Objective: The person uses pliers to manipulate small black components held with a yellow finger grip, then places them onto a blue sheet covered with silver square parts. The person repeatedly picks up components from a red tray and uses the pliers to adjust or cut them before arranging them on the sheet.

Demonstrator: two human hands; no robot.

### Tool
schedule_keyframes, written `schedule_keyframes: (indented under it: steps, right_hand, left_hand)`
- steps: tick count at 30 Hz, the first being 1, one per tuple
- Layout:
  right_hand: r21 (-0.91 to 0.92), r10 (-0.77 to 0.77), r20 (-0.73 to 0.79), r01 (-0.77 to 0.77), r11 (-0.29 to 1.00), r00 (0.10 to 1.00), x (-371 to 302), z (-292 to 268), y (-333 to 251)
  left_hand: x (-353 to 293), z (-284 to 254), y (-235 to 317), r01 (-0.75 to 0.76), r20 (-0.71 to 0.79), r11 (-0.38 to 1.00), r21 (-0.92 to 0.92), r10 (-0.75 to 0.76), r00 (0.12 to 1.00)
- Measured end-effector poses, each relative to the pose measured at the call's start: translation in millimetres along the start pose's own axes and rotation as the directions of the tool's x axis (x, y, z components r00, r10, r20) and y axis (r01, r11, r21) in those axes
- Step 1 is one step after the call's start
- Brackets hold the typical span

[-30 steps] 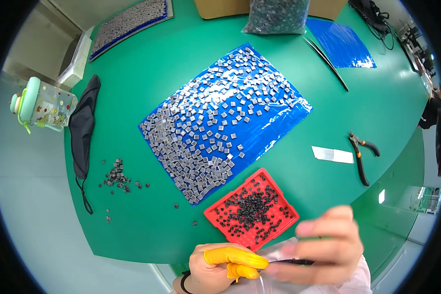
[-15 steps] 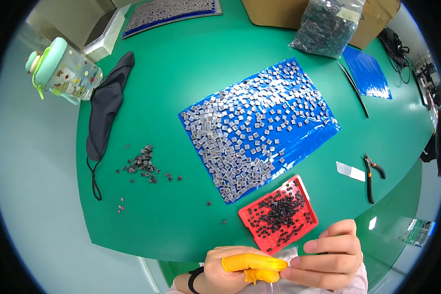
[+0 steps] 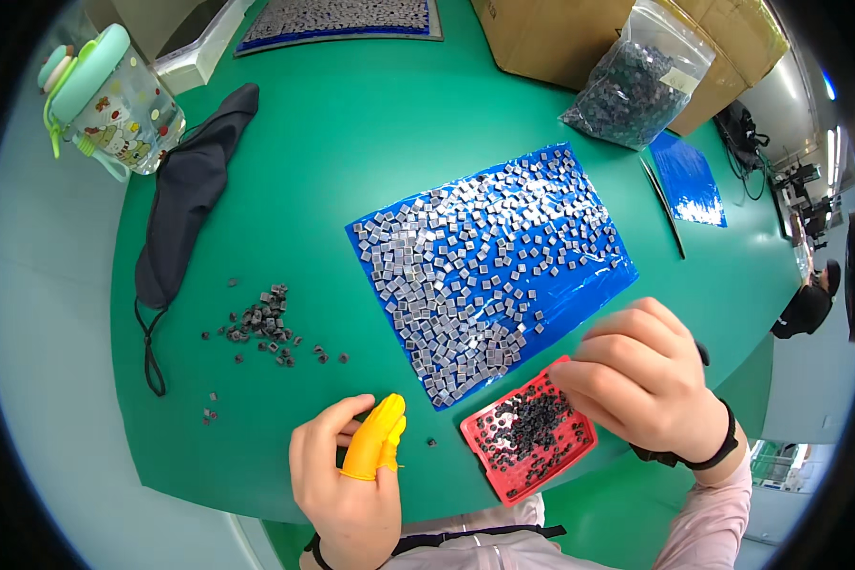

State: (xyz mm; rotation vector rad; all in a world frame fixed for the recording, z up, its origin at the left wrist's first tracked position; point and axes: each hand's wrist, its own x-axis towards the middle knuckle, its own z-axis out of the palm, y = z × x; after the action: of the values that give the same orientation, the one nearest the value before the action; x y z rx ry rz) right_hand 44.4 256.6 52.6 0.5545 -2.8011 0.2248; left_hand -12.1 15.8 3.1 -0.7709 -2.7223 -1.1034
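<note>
My left hand (image 3: 347, 480) is near the table's front edge, left of the red tray. Yellow finger cots (image 3: 380, 442) cover its thumb and index finger, which are pressed together; anything between them is hidden. My right hand (image 3: 646, 385) hovers over the right corner of the red tray (image 3: 505, 489), fingers curled into a pinch, partly blurred. I cannot make out anything in it. Many small black parts (image 3: 532, 426) lie in the tray, heaped at its middle. Beyond it, small silvery square pieces (image 3: 399, 256) cover much of a blue sheet (image 3: 579, 285).
Left are a pile of dark little pieces (image 3: 264, 318), a dark fabric mask (image 3: 188, 204) and a drinking bottle (image 3: 119, 109). At the back stand a bag of dark parts (image 3: 632, 90) and a cardboard box (image 3: 541, 38). Tweezers (image 3: 663, 209) lie beside another blue sheet (image 3: 689, 180).
My hands, together at the front edge before, have parted. The left moved left; the right rose over the tray's right corner, hiding most of the pliers. The view has shifted.
</note>
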Motion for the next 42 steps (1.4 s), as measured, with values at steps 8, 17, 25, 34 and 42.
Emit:
schedule_keyframes:
  steps: [8, 17, 25, 34, 42]
  right_hand:
    - [-0.092, -0.069, 0.162, 0.085, 0.992, 0.984, 9.3, 15.3, 1.7]
    - [-0.085, -0.046, 0.196, 0.064, 0.994, 0.979, 11.8, 17.4, 4.0]
    - [-0.068, -0.029, 0.219, 0.045, 0.997, 0.975, 9.3, 18.7, 4.9]
    - [-0.047, -0.009, 0.214, 0.019, 0.999, 0.977, 7.7, 17.3, 5.3]
    - [-0.057, 0.007, 0.219, 0.005, 0.998, 0.976, 8.9, 18.0, 5.7]
  left_hand:
    - [1.6, 8.4, -5.5, 0.027, -0.036, 0.993, -0.116, -0.031, 0.999]
    - [0.3, 0.5, -7.8, 0.039, 0.012, 0.993, -0.109, -0.038, 0.999]
    - [0.3, 3.0, -7.4, 0.06, 0.034, 0.989, -0.138, -0.056, 0.998]
    - [-4.1, -2.6, -10.3, 0.023, 0.049, 0.976, -0.215, -0.013, 0.999]
    - [-6.5, -6.5, -16.0, 0.115, 0.133, 0.93, -0.349, -0.072, 0.989]
